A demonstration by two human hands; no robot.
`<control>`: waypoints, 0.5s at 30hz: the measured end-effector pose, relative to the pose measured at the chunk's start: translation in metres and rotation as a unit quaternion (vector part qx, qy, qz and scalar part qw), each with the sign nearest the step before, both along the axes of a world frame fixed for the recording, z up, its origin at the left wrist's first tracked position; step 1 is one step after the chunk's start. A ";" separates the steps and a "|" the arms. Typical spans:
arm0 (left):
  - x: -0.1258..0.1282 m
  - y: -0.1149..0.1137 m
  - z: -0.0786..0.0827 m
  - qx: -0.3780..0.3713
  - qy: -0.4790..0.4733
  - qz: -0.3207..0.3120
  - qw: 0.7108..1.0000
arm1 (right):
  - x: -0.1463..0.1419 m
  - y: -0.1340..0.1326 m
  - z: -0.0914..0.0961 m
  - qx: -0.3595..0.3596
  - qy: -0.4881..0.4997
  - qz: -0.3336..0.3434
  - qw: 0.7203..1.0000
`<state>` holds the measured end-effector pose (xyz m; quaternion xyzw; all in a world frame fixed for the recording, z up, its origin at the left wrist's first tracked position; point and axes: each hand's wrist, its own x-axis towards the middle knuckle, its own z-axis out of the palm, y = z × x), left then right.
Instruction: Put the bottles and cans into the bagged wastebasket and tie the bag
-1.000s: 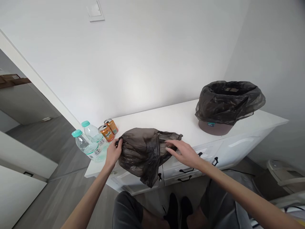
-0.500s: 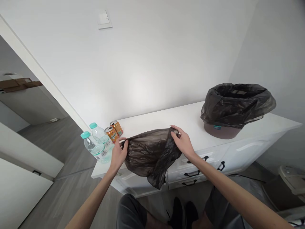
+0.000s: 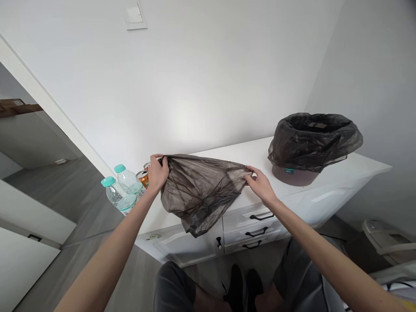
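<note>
A thin black garbage bag (image 3: 201,186) is stretched between my two hands above the front edge of a white cabinet (image 3: 247,149). My left hand (image 3: 158,173) pinches its upper left corner, and my right hand (image 3: 260,184) grips the right end of its top edge. The bag's lower part hangs crumpled in front of the drawers. Just left of my left hand stand two clear plastic bottles with teal caps, a rear bottle (image 3: 129,180) and a front bottle (image 3: 117,195). Two orange cans are there too; the nearer can (image 3: 143,177) shows in part, the other is mostly hidden.
On the cabinet's right side stands a brownish trash bin (image 3: 294,177) with a black liner (image 3: 308,145) folded over its rim. Black drawer handles (image 3: 261,216) stick out from the cabinet front. Behind rises a white wall with a light switch (image 3: 134,15); a doorway is at left.
My left hand has gone up and my right hand slightly right, spreading the bag wider and higher. My left hand now covers much of the cans. The view has shifted a little.
</note>
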<state>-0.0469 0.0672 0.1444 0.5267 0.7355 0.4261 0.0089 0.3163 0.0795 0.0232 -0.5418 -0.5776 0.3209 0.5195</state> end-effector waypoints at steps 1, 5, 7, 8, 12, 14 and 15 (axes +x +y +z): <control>0.001 0.002 0.004 -0.007 -0.005 -0.003 1.000 | 0.000 -0.002 0.004 0.016 -0.020 -0.004 1.000; 0.008 -0.016 0.004 0.030 0.053 -0.023 0.998 | -0.013 -0.036 0.021 0.145 -0.140 -0.028 0.979; 0.012 -0.036 -0.004 0.085 0.143 -0.050 0.985 | -0.024 -0.063 0.027 0.203 -0.200 0.012 0.958; 0.012 -0.047 -0.009 0.095 0.184 -0.080 0.975 | -0.030 -0.075 0.028 0.226 -0.228 0.055 0.945; 0.005 -0.074 -0.037 -0.015 0.246 -0.248 0.937 | -0.051 -0.108 0.021 0.272 -0.320 0.278 0.864; -0.005 -0.075 -0.056 -0.081 0.247 -0.282 0.924 | -0.059 -0.111 0.010 0.263 -0.356 0.356 0.823; -0.010 -0.072 -0.066 -0.108 0.243 -0.285 0.921 | -0.062 -0.111 0.004 0.255 -0.375 0.376 0.809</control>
